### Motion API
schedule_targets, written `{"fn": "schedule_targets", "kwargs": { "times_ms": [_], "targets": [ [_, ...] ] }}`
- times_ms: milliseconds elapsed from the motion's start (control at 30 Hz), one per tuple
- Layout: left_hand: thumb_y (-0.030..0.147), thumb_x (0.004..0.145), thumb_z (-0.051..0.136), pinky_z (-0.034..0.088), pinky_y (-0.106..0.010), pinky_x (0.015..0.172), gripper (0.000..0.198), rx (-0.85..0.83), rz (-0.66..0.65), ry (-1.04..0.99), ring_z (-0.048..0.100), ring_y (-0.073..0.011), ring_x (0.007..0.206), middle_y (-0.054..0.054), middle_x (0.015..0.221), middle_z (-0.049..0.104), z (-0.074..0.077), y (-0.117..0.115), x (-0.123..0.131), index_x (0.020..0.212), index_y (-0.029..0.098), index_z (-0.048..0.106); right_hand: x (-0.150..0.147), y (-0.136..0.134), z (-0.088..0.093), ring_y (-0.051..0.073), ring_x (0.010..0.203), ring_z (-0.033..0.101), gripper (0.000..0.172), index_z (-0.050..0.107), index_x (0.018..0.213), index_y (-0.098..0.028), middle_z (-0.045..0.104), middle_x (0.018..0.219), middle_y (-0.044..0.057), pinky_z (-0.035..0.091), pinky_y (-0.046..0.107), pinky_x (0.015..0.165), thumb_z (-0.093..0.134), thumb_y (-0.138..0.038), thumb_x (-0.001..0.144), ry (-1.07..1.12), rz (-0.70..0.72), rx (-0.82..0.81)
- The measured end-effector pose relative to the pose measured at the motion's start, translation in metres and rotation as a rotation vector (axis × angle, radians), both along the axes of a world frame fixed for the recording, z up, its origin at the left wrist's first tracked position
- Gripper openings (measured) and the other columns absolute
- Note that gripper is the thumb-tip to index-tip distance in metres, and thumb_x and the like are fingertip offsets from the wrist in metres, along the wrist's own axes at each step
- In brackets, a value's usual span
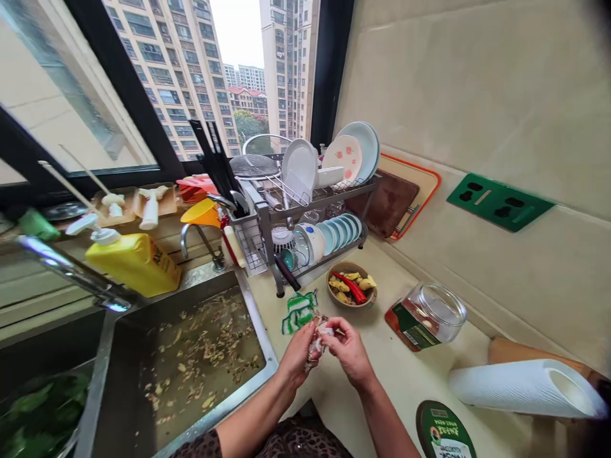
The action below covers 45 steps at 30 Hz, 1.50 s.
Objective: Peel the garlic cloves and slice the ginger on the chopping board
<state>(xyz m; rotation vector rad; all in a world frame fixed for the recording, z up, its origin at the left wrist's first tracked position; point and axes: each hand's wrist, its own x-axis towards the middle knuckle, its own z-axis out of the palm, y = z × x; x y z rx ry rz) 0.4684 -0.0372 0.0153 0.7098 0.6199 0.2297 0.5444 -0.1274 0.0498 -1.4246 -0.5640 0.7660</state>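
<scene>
A garlic bulb (316,347) with whitish, purple-tinged papery skin is between my hands, above the counter. My left hand (296,356) is closed around it from the left. With thumb and fingers, my right hand (352,356) pinches its papery skin from the right. The fingers cover much of the bulb. Just beyond them a green-and-white cloth (300,312) lies on the counter (382,388). Behind my right hand stands a bowl (351,304) with a red chili (351,287) and pieces of ginger (340,296).
At left is a sink (255,324) of cloudy water with floating scraps; leafy greens (38,407) fill the far-left basin. A dish rack (267,222) stands behind. On the right are a glass jar (424,318), a paper towel roll (520,387) and a green round lid (443,429).
</scene>
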Motion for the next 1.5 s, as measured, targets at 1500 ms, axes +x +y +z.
{"fn": "schedule_targets", "kwargs": {
  "times_ms": [1500],
  "targets": [
    [0.05,0.075,0.049,0.016,-0.018,0.037,0.032,0.374,-0.31,0.045,0.028,-0.0048,0.036,0.005,0.049,0.045,0.022,0.012,-0.015,0.069,0.018,0.047,0.012,-0.005,0.005,0.021,0.087,0.066,0.02,0.071,0.095,-0.025,0.07,0.092,0.006,0.054,0.033,0.078,0.053,-0.029,0.086,-0.77,0.109,-0.025]
  ]
}}
